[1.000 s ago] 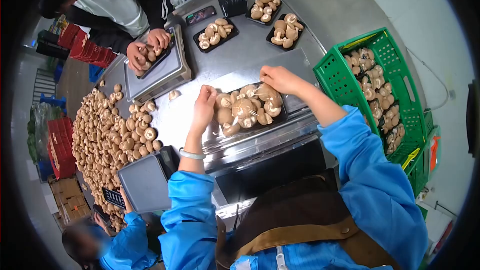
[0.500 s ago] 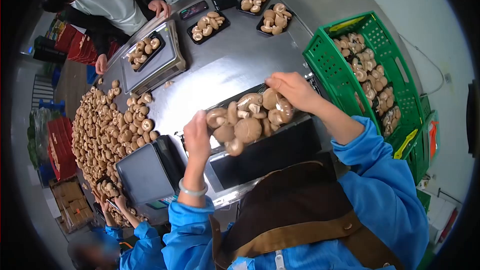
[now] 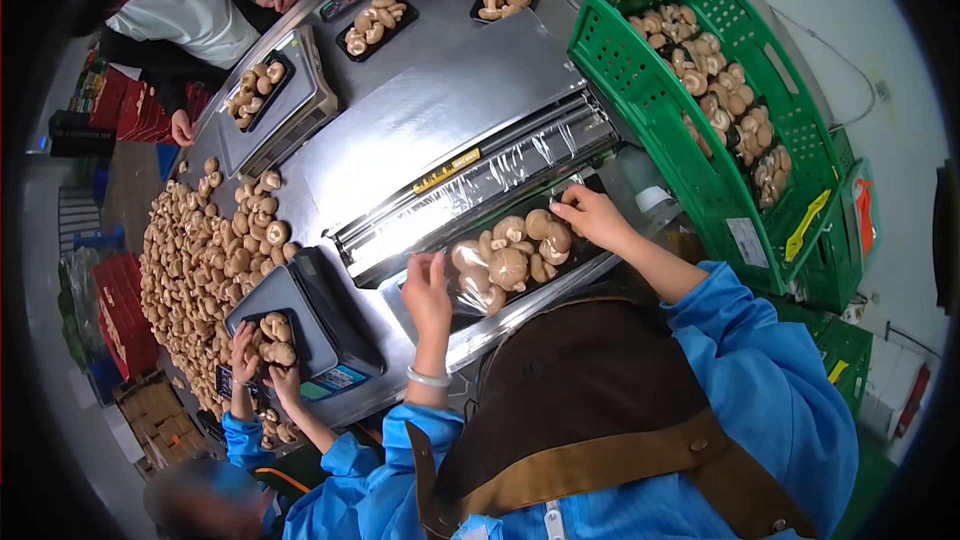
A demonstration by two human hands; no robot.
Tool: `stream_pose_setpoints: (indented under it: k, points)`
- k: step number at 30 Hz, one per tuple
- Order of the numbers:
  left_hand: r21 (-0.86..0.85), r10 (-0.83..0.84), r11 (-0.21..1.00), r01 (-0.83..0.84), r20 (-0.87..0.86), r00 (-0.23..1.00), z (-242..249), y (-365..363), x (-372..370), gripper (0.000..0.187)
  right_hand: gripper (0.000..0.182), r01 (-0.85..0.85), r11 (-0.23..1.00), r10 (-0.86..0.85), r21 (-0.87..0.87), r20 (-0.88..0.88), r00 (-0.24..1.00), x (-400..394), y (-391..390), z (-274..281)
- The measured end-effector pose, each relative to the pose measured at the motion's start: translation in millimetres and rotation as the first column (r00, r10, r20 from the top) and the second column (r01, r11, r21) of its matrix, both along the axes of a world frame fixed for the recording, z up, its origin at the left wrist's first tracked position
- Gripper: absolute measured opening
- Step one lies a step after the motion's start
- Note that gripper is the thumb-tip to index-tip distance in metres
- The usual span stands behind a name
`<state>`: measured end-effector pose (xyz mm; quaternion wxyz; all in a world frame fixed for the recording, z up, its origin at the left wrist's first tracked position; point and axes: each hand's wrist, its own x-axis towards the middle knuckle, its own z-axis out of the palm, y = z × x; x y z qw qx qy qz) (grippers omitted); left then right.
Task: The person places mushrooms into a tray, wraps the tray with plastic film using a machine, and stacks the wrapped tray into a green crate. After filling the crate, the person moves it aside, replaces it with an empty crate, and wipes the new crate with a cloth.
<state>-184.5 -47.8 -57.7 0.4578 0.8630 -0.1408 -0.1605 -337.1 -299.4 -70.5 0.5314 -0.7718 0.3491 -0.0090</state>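
Observation:
A tray of shiitake mushrooms (image 3: 508, 265) sits low in front of me on the near side of a film wrapping machine (image 3: 450, 168). Clear plastic film (image 3: 476, 292) lies over the mushrooms and reaches toward both hands. My left hand (image 3: 428, 295) is closed at the tray's left end, its fingertips pinching the film edge. At the right end, my right hand (image 3: 597, 220) pinches the film near the tray's far corner. Much of the tray itself is hidden under mushrooms and film.
A green crate (image 3: 640, 70) with packed mushroom trays stands right. Loose mushrooms (image 3: 200, 270) are heaped left. One co-worker's hands set a filled tray on a near scale (image 3: 290, 315); another person stands by the far scale (image 3: 310, 90). Filled trays (image 3: 378, 25) and a phone (image 3: 347, 1) lie behind.
My hands have brought the tray and film down toward me, from over the wrapping machine to its near side. The co-worker at lower left has moved a filled tray onto the near scale.

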Motion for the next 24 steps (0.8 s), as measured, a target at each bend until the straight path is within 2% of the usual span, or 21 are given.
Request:
stream_pose_setpoints:
  k: [1,4,5,7,8,10,11,12,13,15,16,17,18,19,20,21,22,23,24]
  points:
    - [-0.115,0.063,0.991,-0.066,-0.034,0.997,-11.0,6.4,-3.0,0.016,0.028,0.041,0.996,-0.041,0.082,-0.009,0.999,-5.3,0.4,2.1]
    - [-0.198,0.012,0.980,0.013,0.125,0.992,-30.7,13.0,-23.7,0.014,0.022,0.092,0.996,-0.089,-0.021,0.113,0.990,-15.7,7.7,-4.2]
    - [-0.271,0.031,0.961,-0.059,-0.108,0.994,-30.7,15.7,-29.0,0.014,0.020,0.166,0.986,-0.167,0.022,0.215,0.962,-20.6,12.0,-6.1]
    - [-0.133,0.060,0.990,-0.041,0.145,0.988,-30.5,29.5,-18.5,0.014,0.016,0.293,0.948,-0.317,0.124,0.406,0.857,-27.4,18.9,-9.5]
    - [-0.242,0.098,0.964,-0.107,-0.052,0.994,-29.1,42.1,-10.8,0.016,0.013,0.302,0.932,-0.358,0.198,0.392,0.847,-42.7,15.5,20.0]
    - [-0.236,0.052,0.967,-0.094,-0.179,0.982,9.0,42.8,-9.0,0.016,0.011,0.471,0.857,-0.515,0.207,0.371,0.773,-78.8,18.8,46.2]
    - [-0.235,0.026,0.968,-0.086,-0.244,0.969,20.4,41.2,-7.7,0.016,0.010,0.507,0.829,-0.558,0.234,0.373,0.741,-99.3,17.5,39.5]
    - [-0.207,-0.044,0.977,0.049,0.029,0.999,-17.0,49.1,-1.3,0.013,0.010,0.552,0.824,-0.556,0.132,0.377,0.740,-116.7,16.9,20.7]
    - [-0.058,-0.139,0.986,0.157,0.234,0.962,-21.7,43.0,-2.7,0.013,0.010,0.593,0.804,-0.557,0.028,0.382,0.737,-128.1,20.7,-3.7]
    - [0.274,-0.374,0.926,0.260,0.560,0.739,-33.1,16.1,-5.7,0.015,0.010,0.668,0.742,-0.637,-0.058,0.252,0.729,-136.8,32.5,-46.6]
    - [0.384,-0.498,0.865,0.322,0.590,0.635,-32.5,1.3,-5.9,0.019,0.010,0.661,0.712,-0.613,-0.237,0.249,0.750,-133.7,40.8,-69.4]
    - [0.523,-0.594,0.791,0.318,0.533,0.603,-37.4,-11.8,-5.7,0.028,0.013,0.639,0.688,-0.603,-0.343,0.221,0.767,-125.2,51.1,-85.5]
    - [0.489,-0.615,0.781,0.389,0.494,0.615,-38.0,-30.6,-7.1,0.034,0.015,0.654,0.680,-0.627,-0.332,0.201,0.753,-117.5,61.8,-113.3]
    - [0.452,-0.644,0.762,0.464,0.450,0.619,-34.8,-46.4,-12.4,0.039,0.013,0.615,0.682,-0.691,-0.395,-0.074,0.719,-103.8,76.5,-109.1]
    - [0.326,-0.660,0.752,0.574,0.379,0.649,-31.0,-57.5,-22.2,0.043,0.015,0.720,0.661,-0.725,-0.210,0.070,0.685,-98.5,87.5,-129.6]
    - [0.177,-0.682,0.726,0.665,0.312,0.661,-28.2,-71.6,-31.1,0.047,0.016,0.741,0.602,-0.794,0.298,0.323,0.515,-93.2,92.9,-122.4]
    - [-0.035,-0.565,0.825,0.564,-0.064,0.823,-39.4,-76.0,-39.3,0.050,0.015,0.457,0.467,-0.808,0.757,0.157,0.567,-97.8,92.5,-102.1]
    - [-0.549,-0.573,0.758,0.351,-0.304,0.761,-47.9,-83.7,-53.8,0.047,0.014,0.075,0.138,-0.747,0.988,0.054,0.663,-108.0,93.1,-70.4]
    - [-0.614,-0.631,0.725,0.312,-0.411,0.658,-25.3,-85.0,-72.3,0.047,0.014,-0.285,-0.279,-0.640,0.917,0.044,0.767,-119.0,100.3,-39.5]
